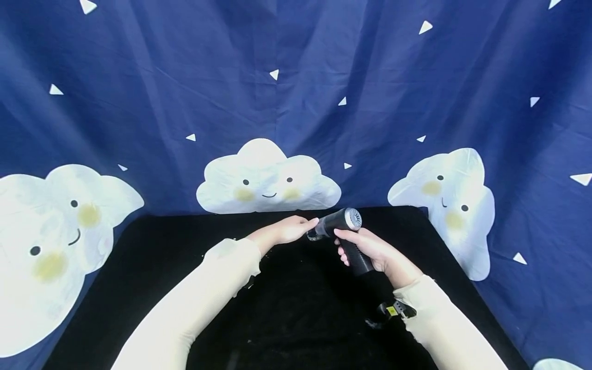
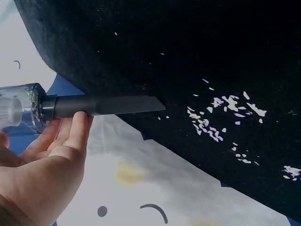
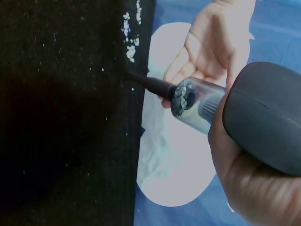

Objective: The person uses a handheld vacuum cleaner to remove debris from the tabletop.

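Note:
A black handheld vacuum point(image 1: 339, 221) with a silver vented end is gripped around its handle by my right hand point(image 1: 376, 249). Its clear dust cup point(image 3: 200, 103) has small scraps gathered near the front. A dark crevice nozzle point(image 2: 108, 104) with a slanted tip extends from the cup, above the black surface. My left hand point(image 2: 51, 165) touches the nozzle's base with fairly straight fingers, its palm apart from the tool. In the right wrist view, some left fingers are hidden behind the nozzle and cup. Small white and pale purple scraps point(image 2: 230, 103) lie in clusters beyond the nozzle tip.
The black table point(image 1: 287, 318) ends at a rounded far edge, beyond which hangs a blue curtain point(image 1: 231, 103) with white clouds. Stray specks dot the table. A dark object with a yellow label point(image 1: 392, 311) is by the right sleeve; its kind is unclear.

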The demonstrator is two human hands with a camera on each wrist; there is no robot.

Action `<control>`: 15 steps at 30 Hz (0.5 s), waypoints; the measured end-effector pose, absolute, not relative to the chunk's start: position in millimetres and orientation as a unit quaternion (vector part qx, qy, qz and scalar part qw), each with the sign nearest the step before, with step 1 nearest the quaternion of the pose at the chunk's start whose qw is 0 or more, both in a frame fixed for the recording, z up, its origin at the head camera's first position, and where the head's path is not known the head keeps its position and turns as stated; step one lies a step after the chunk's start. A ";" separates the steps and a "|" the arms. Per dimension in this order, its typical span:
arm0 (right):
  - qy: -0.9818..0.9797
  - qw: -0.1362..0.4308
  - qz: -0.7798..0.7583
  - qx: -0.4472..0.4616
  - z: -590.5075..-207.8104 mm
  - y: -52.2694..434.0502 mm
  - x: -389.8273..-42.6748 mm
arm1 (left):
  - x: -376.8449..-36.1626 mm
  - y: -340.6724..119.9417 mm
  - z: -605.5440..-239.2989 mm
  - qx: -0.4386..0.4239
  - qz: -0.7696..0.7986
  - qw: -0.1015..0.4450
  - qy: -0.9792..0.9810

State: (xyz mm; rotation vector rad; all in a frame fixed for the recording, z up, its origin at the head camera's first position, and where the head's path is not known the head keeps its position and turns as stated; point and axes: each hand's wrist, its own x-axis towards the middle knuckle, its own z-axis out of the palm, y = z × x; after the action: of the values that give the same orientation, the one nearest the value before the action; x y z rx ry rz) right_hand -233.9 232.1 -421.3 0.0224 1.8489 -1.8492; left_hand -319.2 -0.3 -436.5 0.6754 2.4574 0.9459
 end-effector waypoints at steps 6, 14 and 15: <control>0.668 0.255 -0.699 0.009 -425.3 227.1 -231.8 | -322.3 -4.4 -436.3 0.246 0.336 0.209 0.885; 0.654 0.225 -0.722 0.005 -421.9 221.8 -229.8 | -334.8 -4.7 -440.3 0.225 0.402 0.217 0.860; 0.655 0.221 -0.723 0.004 -421.7 221.1 -229.9 | -335.8 -4.6 -441.4 0.222 0.417 0.218 0.854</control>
State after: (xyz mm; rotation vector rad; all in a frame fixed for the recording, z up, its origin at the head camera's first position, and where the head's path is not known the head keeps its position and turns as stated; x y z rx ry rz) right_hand -229.9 221.1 -421.7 0.0120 1.8098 -1.9969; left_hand -335.8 -4.6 -441.4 0.6153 2.3634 1.1551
